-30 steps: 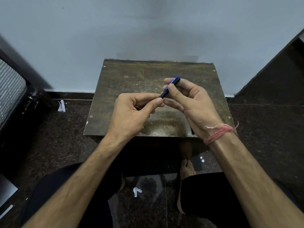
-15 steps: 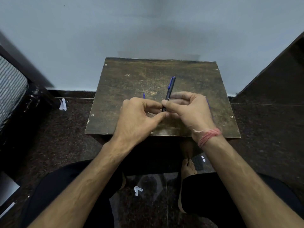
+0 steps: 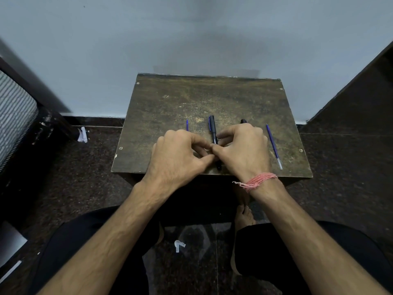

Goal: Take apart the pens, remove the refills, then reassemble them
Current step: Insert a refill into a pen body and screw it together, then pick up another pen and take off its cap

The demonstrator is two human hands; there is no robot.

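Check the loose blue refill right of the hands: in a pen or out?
Out. The blue refill lies bare on the table, apart from the right hand.

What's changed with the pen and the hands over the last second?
Both hands came down from mid-air to the table, bringing the pen with them; it now lies along the tabletop. The left hand and right hand still pinch it near its lower end. The loose refill lies to the right.
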